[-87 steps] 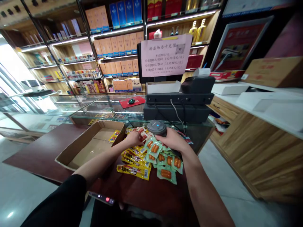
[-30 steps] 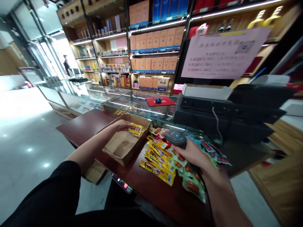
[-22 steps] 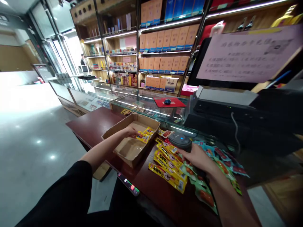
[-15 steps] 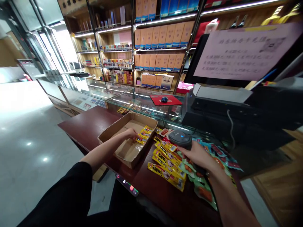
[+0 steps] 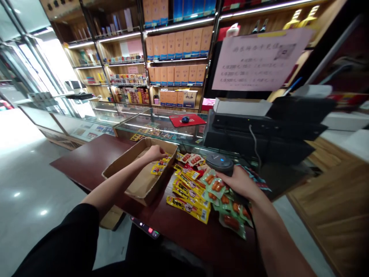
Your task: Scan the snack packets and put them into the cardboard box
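My left hand (image 5: 155, 153) reaches over a shallow cardboard box (image 5: 137, 195), fingers pinched at the far end of a row of small yellow snack packets (image 5: 158, 168). The fingertips seem closed on one packet, partly hidden. My right hand (image 5: 239, 181) grips a dark barcode scanner (image 5: 219, 163) with a blue light, held above the snacks. Below and beside it lie green-edged clear sausage packs (image 5: 230, 221), long yellow snack sachets (image 5: 188, 208) and small clear packs of red sausages (image 5: 196, 159). The scanner's handle is mostly behind my hand.
A dark red table (image 5: 95, 154) carries everything and meets a glass display counter (image 5: 138, 122). On the glass lies a red mouse pad (image 5: 175, 121) with a mouse (image 5: 185, 119). A black till machine (image 5: 230, 127) stands at the right. A phone (image 5: 145, 227) shows at the table's near edge.
My view has turned right, so things sit further left. My left hand has shifted to the far end of the packet row in the box. The right hand still holds the scanner.
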The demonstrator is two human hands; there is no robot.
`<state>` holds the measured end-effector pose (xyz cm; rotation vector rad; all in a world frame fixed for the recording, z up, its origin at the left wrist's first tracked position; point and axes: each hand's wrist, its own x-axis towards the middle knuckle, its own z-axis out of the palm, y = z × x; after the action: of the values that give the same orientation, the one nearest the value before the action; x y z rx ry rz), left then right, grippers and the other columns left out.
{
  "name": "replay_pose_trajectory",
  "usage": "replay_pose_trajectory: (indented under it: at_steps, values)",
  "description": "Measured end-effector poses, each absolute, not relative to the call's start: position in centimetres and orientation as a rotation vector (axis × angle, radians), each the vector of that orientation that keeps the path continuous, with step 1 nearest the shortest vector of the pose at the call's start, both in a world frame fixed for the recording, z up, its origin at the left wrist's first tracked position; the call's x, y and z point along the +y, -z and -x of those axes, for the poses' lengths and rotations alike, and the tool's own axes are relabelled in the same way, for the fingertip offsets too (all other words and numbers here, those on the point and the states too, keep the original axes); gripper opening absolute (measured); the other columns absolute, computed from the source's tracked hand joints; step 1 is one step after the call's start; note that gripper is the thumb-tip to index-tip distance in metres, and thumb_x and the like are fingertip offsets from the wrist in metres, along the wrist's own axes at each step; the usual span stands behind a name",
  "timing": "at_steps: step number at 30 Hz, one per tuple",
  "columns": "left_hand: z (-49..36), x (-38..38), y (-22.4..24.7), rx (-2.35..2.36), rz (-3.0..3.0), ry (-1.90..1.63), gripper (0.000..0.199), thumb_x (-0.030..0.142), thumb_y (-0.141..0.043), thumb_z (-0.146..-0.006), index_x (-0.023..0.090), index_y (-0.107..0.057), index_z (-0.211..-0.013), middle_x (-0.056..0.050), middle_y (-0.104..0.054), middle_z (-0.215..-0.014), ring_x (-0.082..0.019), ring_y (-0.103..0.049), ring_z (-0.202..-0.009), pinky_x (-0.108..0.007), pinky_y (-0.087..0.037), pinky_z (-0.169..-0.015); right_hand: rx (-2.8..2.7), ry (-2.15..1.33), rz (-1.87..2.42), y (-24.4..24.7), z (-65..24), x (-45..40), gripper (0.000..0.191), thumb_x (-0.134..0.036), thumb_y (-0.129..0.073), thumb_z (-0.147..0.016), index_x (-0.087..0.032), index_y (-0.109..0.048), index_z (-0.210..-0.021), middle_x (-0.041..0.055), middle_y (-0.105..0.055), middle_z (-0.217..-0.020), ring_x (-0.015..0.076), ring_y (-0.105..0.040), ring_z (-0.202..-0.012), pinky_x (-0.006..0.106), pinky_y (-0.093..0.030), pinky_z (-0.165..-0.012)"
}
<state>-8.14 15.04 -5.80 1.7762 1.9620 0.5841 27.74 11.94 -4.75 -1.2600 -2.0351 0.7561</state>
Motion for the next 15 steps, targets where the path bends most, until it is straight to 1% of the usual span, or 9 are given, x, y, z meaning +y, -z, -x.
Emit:
replay_pose_trajectory:
  at_steps: [4,6,8,12,15]
  values:
    - [1.8,15.7,4.8,1.834,-1.959,-0.602,0.022,0.038,-0.072,-0.066,0.016,-0.074,-0.070,-0.005,-0.069,-0.064,-0.016,-0.061,-0.062,-0.022,-0.040,-0.058,-1.969,-0.830,1.361,5.4,-30.1,10.8,0.030,-0.039,-0.062,-0.078,-0.017,-0.068,-0.097,0.0029,-0.068,-0.058,0.0210,-0.065,-0.054,0.032,-0.052,-0.055]
    - [-1.6,15.7,5.2,1.692,-2.054,-0.561,0.022,0.037,-0.070,-0.068,0.016,-0.074,-0.075,-0.004,-0.070,-0.068,-0.016,-0.062,-0.065,-0.022,-0.040,-0.058,-1.927,-0.867,1.408,5.7,-31.2,10.2,0.029,-0.041,-0.061,-0.079,-0.017,-0.067,-0.095,0.0019,-0.066,-0.054,0.0185,-0.060,-0.046,0.029,-0.049,-0.048]
    - [-4.9,15.4,6.2,1.506,-2.155,-0.519,0.023,0.036,-0.069,-0.069,0.017,-0.074,-0.080,-0.004,-0.071,-0.073,-0.016,-0.062,-0.067,-0.021,-0.040,-0.059,-1.882,-0.906,1.421,5.8,-32.2,9.6,0.031,-0.042,-0.061,-0.079,-0.017,-0.066,-0.096,0.0019,-0.066,-0.054,0.0170,-0.059,-0.044,0.027,-0.047,-0.044]
    - [-9.7,15.0,8.5,1.252,-2.383,-0.421,0.034,0.034,-0.072,-0.066,0.017,-0.074,-0.095,-0.007,-0.072,-0.083,-0.018,-0.063,-0.071,-0.023,-0.043,-0.063,-1.799,-0.945,1.445,5.0,-33.8,8.4,0.034,-0.041,-0.062,-0.080,-0.016,-0.065,-0.102,0.0029,-0.066,-0.057,0.0156,-0.059,-0.043,0.026,-0.047,-0.043]
    - [-10.4,16.1,9.3,1.265,-2.486,-0.423,0.032,0.026,-0.063,-0.073,0.017,-0.072,-0.103,-0.010,-0.072,-0.090,-0.021,-0.063,-0.078,-0.025,-0.044,-0.069,-1.753,-0.930,1.481,4.4,-34.6,7.9,0.037,-0.038,-0.063,-0.079,-0.016,-0.062,-0.109,0.0018,-0.066,-0.057,0.0157,-0.059,-0.043,0.025,-0.046,-0.041]
